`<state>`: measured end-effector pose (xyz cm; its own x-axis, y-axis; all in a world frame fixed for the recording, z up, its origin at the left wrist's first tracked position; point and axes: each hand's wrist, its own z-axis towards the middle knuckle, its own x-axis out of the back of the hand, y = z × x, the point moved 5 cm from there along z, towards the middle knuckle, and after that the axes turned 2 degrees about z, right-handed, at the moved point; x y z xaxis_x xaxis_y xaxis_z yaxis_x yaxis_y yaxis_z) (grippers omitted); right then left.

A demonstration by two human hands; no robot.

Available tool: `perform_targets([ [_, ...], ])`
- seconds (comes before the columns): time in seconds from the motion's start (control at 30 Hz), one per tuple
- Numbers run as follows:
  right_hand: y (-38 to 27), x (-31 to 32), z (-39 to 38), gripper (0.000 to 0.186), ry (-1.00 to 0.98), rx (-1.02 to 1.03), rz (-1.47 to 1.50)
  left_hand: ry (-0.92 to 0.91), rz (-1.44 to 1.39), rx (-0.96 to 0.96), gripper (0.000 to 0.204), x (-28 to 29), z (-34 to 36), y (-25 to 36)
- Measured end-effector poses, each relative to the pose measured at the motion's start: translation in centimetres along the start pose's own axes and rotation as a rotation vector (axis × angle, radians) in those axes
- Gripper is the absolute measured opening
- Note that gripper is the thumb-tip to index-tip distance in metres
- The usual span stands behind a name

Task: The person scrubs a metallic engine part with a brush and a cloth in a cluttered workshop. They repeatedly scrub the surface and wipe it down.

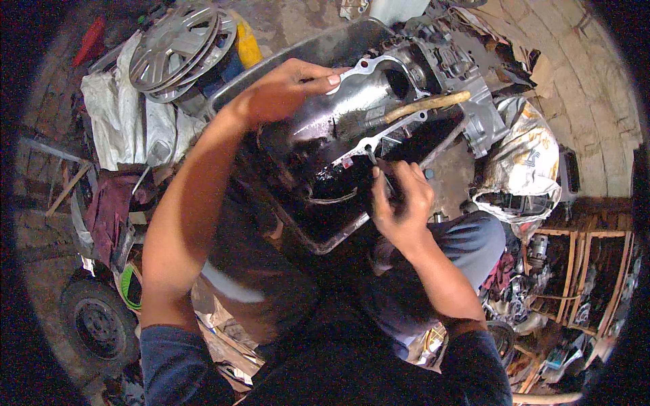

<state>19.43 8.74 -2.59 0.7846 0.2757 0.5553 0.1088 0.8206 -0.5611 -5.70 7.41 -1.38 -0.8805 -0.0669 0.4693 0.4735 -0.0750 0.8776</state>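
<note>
A silvery metal gearbox housing (359, 98) rests tilted in a dark metal tub (323, 247), its curved inside wet and shiny. My left hand (292, 82) grips the housing's far rim, thumb on the flange. At the near flange, my right hand (408, 197) is closed with thumb and fingers pinched round a thin dark tool (372, 155), its tip at a bolt hole; most of it is hidden by the fingers. A brush with a pale wooden handle (430, 105) lies across the housing, bristles inside the hollow.
Another metal casting (467, 95) adjoins the tub's right end. Silver wheel covers (177, 51) and a white sack (112, 122) stand on the left, a second white sack (525, 162) on the right. A tyre (98, 325) is at lower left, wooden shelving (582, 271) at right.
</note>
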Motion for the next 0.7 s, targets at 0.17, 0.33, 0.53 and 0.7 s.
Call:
perform_targets([
  [0.17,1.0,0.6,-0.1,0.009,0.061,-0.082,-0.001,0.004,0.052,-0.023,0.046,0.0,0.1,0.1],
  [0.33,0.5,1.0,0.3,0.009,0.08,-0.148,0.061,-0.001,-0.016,-0.011,0.046,-0.3,0.1,0.1],
  [0.53,-0.4,-0.5,-0.1,0.01,-0.036,0.059,-0.029,0.026,0.037,0.005,0.045,-0.3,-0.1,0.6],
  [0.7,0.6,-0.4,0.5,0.014,-0.004,-0.15,0.033,0.03,0.018,0.091,0.043,-0.3,-0.3,0.3],
])
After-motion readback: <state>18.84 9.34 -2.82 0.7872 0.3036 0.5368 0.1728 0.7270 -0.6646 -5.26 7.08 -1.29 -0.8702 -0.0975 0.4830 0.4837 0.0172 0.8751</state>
